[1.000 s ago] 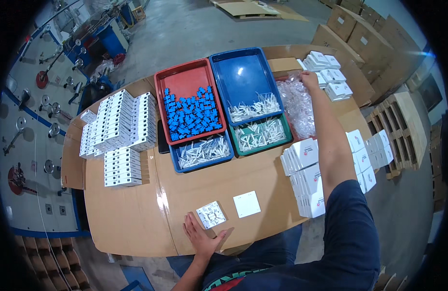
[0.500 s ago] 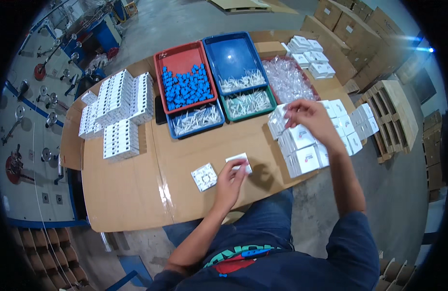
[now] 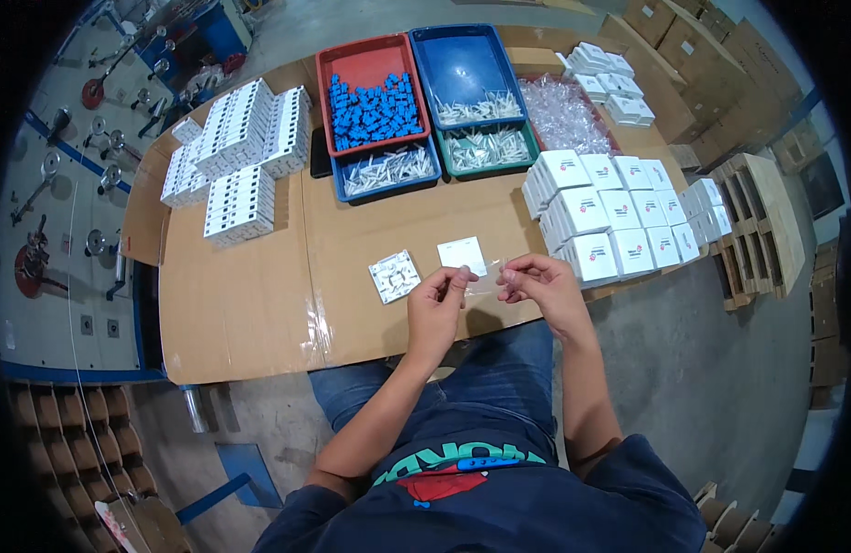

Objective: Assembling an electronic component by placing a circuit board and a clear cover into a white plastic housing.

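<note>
In front of me a small clear plastic bag point(image 3: 484, 279) is stretched between my two hands. My left hand point(image 3: 436, 309) pinches its left side between thumb and fingertips, and my right hand point(image 3: 547, 288) pinches the other side. Just beyond the bag a flat white square plate point(image 3: 461, 255) lies on the cardboard tabletop. Left of it is a second white square piece point(image 3: 394, 276), with a ring of moulded details facing up; neither hand touches it.
Stacked white boxes point(image 3: 586, 214) stand on the right, white modules point(image 3: 243, 205) on the left. At the back are a red tray point(image 3: 363, 61) of blue parts, blue point(image 3: 457, 69) and green point(image 3: 536, 152) trays of white plugs, and a heap of clear bags point(image 3: 565, 115).
My right hand has come down and left from above the stacked boxes to meet my left hand. Left fingers have left the white plate and now pinch the clear bag. The view has shifted.
</note>
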Action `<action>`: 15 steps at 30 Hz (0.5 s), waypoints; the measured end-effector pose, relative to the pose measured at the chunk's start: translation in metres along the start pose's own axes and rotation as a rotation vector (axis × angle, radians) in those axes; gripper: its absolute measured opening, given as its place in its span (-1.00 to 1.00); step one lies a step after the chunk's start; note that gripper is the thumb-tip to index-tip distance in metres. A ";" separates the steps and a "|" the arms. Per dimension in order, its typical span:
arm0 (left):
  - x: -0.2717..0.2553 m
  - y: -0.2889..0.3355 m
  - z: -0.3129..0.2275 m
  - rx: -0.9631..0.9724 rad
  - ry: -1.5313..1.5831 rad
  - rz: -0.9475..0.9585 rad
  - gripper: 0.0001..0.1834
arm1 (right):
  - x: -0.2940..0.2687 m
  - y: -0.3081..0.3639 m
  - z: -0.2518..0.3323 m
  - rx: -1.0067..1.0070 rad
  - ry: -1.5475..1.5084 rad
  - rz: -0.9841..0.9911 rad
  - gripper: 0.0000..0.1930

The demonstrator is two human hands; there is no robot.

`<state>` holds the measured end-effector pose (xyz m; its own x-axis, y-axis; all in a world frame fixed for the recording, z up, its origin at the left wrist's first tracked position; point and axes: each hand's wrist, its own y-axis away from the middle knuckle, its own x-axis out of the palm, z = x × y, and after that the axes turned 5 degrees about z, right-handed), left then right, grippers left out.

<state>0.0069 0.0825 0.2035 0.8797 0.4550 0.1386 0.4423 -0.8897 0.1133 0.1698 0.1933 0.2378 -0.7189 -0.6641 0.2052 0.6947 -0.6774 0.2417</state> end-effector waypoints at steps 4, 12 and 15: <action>-0.004 0.004 0.014 0.113 0.022 -0.090 -0.75 | 0.008 0.003 -0.001 0.026 0.064 0.038 -0.87; -0.004 0.019 0.003 0.402 -0.351 -0.137 -0.85 | 0.020 -0.003 -0.023 0.013 0.063 -0.044 -0.87; -0.002 0.018 0.007 0.450 -0.417 -0.003 -0.81 | 0.026 -0.003 -0.030 0.029 0.021 -0.048 -0.87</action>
<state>0.0139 0.0655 0.1978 0.8326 0.4847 -0.2680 0.3950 -0.8588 -0.3261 0.1496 0.1688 0.2144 -0.7509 -0.6373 0.1732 0.6581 -0.6998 0.2779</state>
